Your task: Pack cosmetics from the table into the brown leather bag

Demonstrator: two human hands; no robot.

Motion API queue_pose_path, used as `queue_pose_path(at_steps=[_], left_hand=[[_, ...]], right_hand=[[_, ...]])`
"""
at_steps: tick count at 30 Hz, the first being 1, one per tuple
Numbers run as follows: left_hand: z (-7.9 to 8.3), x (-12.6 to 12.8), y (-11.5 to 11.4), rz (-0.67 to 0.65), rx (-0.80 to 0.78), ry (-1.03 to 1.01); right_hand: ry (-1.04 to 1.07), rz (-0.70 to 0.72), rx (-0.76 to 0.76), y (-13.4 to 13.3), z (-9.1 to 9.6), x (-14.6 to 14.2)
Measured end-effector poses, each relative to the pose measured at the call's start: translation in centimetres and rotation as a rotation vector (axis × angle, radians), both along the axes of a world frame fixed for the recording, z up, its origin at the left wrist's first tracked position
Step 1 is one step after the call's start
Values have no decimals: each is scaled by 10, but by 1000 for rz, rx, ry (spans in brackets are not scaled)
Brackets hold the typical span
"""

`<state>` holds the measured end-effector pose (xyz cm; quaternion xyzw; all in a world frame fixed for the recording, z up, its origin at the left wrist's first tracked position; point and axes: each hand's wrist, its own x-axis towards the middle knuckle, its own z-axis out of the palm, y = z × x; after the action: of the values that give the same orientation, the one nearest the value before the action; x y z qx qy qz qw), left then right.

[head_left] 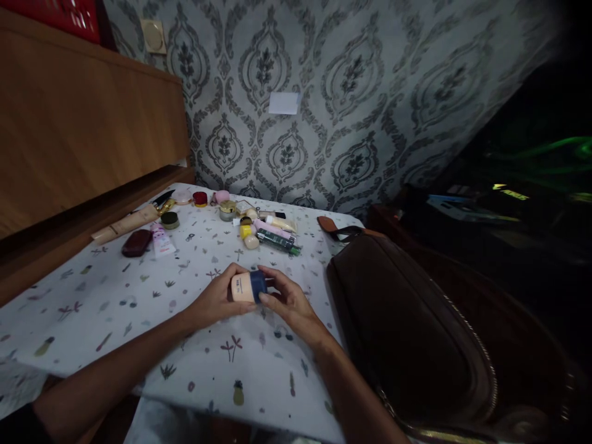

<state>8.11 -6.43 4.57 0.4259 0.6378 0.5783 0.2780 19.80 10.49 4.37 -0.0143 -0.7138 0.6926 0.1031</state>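
Note:
Between my two hands is a small cosmetic jar point(242, 288) with a peach body and a dark blue lid point(258, 286), lying on its side above the printed tablecloth point(185, 345). My left hand point(217, 296) is wrapped round the peach body. The fingers and thumb of my right hand point(293, 303) grip the blue lid. Lid and body look joined. Beyond my hands lies a group of cosmetics, including a dark green tube point(276, 241), a yellow-capped item point(245, 231) and a glass jar with a gold lid point(227, 210).
A brown leather bag point(393, 308) fills the right side. At the back left are a maroon case point(137, 243), a pink-white tube point(161, 239), a dark-lidded jar point(169, 219) and a beige tube point(124, 226). A wooden cabinet point(92, 123) borders the left; patterned wall point(287, 142) stands behind.

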Motion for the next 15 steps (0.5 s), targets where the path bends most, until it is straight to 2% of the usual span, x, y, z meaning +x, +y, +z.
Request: queue_pose_path(at_steps=[8,15], left_hand=[[1,1,0,30,-26,82],[2,2,1,34,-66,106]], right_hand=[[1,-48,31,-2,-3,-4],[-61,-106,169,-1,-6,-4]])
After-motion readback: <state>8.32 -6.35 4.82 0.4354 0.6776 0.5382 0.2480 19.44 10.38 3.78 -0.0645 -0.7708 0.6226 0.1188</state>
